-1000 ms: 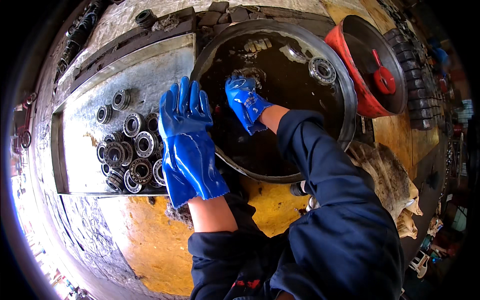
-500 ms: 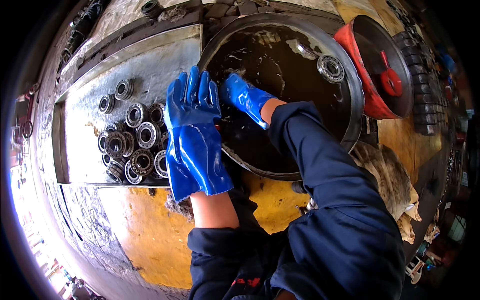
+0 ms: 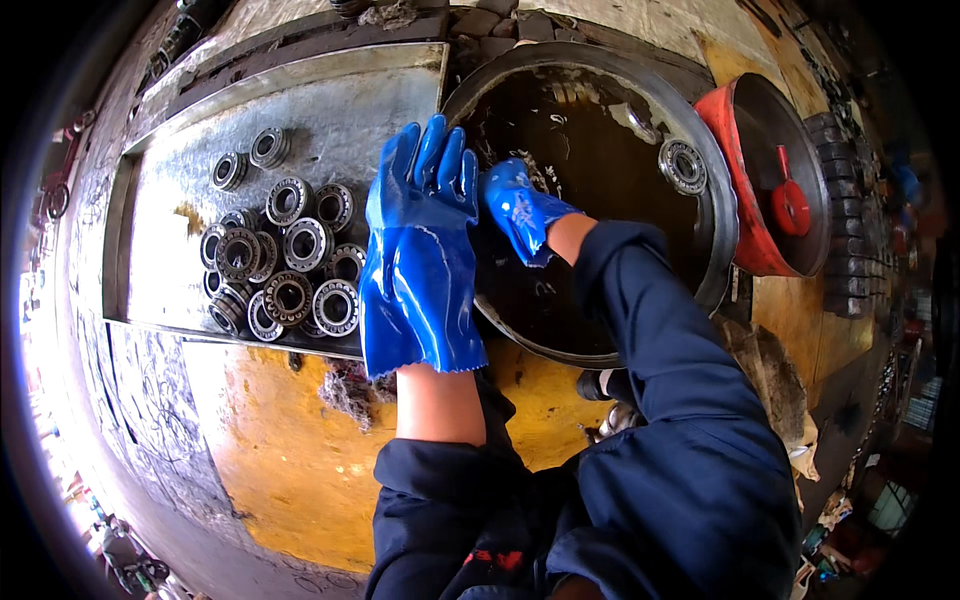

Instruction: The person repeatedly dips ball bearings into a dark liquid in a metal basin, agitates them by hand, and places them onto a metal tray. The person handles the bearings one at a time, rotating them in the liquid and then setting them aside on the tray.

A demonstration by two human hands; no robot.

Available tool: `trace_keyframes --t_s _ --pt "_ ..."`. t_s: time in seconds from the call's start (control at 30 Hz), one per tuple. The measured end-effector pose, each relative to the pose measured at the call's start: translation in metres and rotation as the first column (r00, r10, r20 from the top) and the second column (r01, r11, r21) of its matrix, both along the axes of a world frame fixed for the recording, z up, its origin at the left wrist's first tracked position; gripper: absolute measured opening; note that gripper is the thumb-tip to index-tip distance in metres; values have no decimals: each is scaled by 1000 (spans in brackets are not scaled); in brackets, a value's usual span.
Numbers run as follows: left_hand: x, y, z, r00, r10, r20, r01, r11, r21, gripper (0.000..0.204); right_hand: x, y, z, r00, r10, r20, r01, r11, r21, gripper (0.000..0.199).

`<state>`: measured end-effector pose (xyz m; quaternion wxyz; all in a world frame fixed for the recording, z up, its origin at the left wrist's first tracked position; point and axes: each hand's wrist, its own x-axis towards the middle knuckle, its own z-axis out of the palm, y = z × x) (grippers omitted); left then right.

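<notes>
My left hand point(image 3: 425, 240), in a long blue rubber glove, reaches over the border between the metal tray point(image 3: 330, 110) and the left rim of a round basin point(image 3: 722, 250). Its fingers are stretched forward, and its palm side is hidden. My right hand point(image 3: 527, 208), gloved in blue too, is just right of it above the basin's dark liquid point(image 3: 600, 150). Its fingers are curled closed, hiding whatever may be inside. Close to the left glove, several steel roller bearings point(image 3: 335, 306) lie heaped in the tray. A single bearing point(image 3: 683, 167) rests at the basin's right side.
Beyond the basin on the right stands a red bowl-shaped container point(image 3: 722, 165), with a red round, handled tool point(image 3: 790, 207) inside. Dark ribbed parts point(image 3: 845, 230) are lined up further right. Grey fibre point(image 3: 350, 393) lies below the tray, and a dirty cloth point(image 3: 770, 385) below the basin.
The whole view has shifted, so tray and basin sit further right. Both hands keep about their place over the basin's left side; the right hand looks more tightly curled.
</notes>
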<state>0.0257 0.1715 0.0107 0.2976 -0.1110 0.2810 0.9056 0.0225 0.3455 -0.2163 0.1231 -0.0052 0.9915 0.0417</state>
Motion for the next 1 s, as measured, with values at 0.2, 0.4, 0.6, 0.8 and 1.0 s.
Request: trace_keyframes --t_s 0.2,0.4,0.6,0.8,1.0 --pt "0 12 -8 1000 -29 8 28 997 74 35 102 26 61 897 -410 165 428 709 -560 48" --pt "11 14 7 1000 -18 -22 21 994 109 48 196 30 140 798 -476 371 568 387 -726 50" --pt "9 26 -8 996 -43 -84 59 978 200 55 242 40 128 763 -497 414 610 343 -714 60" --pt "15 25 -16 994 -29 -101 53 970 237 54 260 21 136 665 -607 436 730 405 -550 71" --pt "9 35 -16 994 -108 -35 114 946 302 50 259 1 143 537 -705 462 842 421 -336 74"
